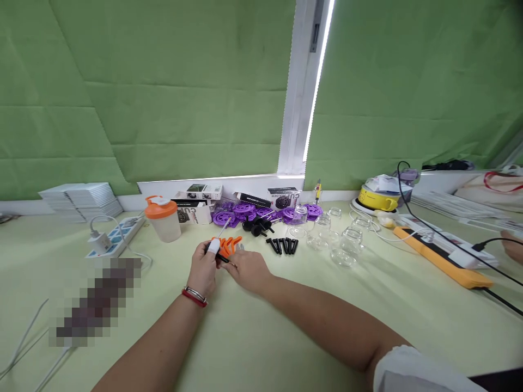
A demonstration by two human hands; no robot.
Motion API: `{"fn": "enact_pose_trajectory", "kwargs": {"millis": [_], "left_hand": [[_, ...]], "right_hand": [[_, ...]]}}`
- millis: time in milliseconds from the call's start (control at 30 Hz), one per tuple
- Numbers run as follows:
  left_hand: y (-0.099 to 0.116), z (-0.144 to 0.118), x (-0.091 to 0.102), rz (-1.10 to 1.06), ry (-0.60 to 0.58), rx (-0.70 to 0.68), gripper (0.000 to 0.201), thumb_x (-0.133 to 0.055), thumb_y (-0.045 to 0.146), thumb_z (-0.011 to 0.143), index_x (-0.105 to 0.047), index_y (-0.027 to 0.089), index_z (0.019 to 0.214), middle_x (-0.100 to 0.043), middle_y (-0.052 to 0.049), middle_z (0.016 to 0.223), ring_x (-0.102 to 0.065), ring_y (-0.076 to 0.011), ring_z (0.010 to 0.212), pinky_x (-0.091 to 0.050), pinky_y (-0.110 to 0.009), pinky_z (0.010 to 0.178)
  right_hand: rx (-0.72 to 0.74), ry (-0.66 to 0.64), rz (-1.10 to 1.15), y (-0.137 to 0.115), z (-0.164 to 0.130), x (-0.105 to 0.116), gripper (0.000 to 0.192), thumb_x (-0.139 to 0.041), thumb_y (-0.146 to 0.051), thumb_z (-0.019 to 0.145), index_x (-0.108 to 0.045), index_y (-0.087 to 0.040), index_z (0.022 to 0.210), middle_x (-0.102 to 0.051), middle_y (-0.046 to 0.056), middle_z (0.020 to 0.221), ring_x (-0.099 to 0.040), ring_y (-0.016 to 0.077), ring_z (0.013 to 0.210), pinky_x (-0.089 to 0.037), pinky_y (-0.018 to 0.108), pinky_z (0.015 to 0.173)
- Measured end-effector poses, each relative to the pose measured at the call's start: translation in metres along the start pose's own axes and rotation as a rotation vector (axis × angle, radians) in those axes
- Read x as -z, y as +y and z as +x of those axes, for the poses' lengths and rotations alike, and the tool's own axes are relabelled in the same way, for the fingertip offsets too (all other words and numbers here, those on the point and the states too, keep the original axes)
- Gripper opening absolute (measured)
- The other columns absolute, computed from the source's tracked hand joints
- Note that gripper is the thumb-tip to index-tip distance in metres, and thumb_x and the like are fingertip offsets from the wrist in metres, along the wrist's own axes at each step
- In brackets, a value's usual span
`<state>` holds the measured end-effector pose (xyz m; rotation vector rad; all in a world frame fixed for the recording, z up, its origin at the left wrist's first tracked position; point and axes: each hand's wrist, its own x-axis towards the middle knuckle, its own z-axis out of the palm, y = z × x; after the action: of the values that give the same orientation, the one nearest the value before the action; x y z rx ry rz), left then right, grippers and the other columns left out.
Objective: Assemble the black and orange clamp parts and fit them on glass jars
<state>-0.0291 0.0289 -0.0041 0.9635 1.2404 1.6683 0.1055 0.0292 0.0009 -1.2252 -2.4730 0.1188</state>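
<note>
Green fabric backdrop w/ a white window frame (295, 92) at 12 o'clock; below it a pale green table (253, 337). Near centre, the left hand (203, 270), w/ a white cot on one fingertip and a red band on the wrist, is curled round a small black part (223, 258). Right hand (248, 270) meets it from 3 o'clock, fingers bent, pinching the same part's other end. Just beyond the hands, at 12 o'clock, lie orange pieces (229, 244), touching or nearly so.

At 1 o'clock: a row of black pegs (283, 245), then clear glass jars (342, 239). Farther back, purple discs (244, 211) and boxes (284, 198), one reading "CUP HOLDER"; other print too small to read. At 11 o'clock stands a shaker bottle (164, 219) w/ orange lid, and past it a power strip (116, 237). At 2 o'clock: a yellow round appliance (377, 198); at 3 o'clock a long orange-edged strip (443, 256) w/ black cables. Another person's hand (512, 246) shows at far right edge.
</note>
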Motion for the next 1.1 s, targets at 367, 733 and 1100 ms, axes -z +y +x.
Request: {"fn": "enact_pose_trajectory", "kwargs": {"millis": [367,733,1100], "left_hand": [[-0.003,0.020,0.016,0.093,0.197,-0.022,0.029,-0.057,0.042,0.072,-0.051,0.016,0.084,-0.053,0.003,0.067,-0.042,-0.0064,0.041,-0.030,-0.020,0.036],[-0.008,0.022,0.018,0.148,0.163,-0.020,0.032,-0.057,0.046,0.073,-0.052,0.017,0.086,-0.054,0.001,0.069,-0.043,-0.0070,0.043,-0.032,-0.020,0.038],[-0.001,0.014,0.014,0.202,0.036,0.004,0.029,-0.062,0.038,0.068,-0.054,0.017,0.086,-0.050,0.002,0.067,-0.043,-0.0081,0.048,-0.033,-0.020,0.041]], "right_hand": [[-0.626,-0.103,0.268,0.022,0.053,-0.015,0.020,-0.058,-0.038,0.074,-0.062,-0.019,0.077,-0.066,0.005,0.080,-0.061,0.0160,0.068,-0.038,0.023,0.051],[-0.719,-0.021,0.399,0.021,0.063,-0.025,0.014,-0.067,-0.027,0.062,-0.056,-0.018,0.063,-0.060,0.005,0.064,-0.057,0.0176,0.063,-0.034,0.025,0.049],[-0.536,0.021,0.990,0.064,0.012,0.016,0.017,-0.044,-0.032,0.083,-0.046,-0.018,0.072,-0.054,-0.001,0.064,-0.039,0.0062,0.046,-0.026,0.020,0.041]]}}
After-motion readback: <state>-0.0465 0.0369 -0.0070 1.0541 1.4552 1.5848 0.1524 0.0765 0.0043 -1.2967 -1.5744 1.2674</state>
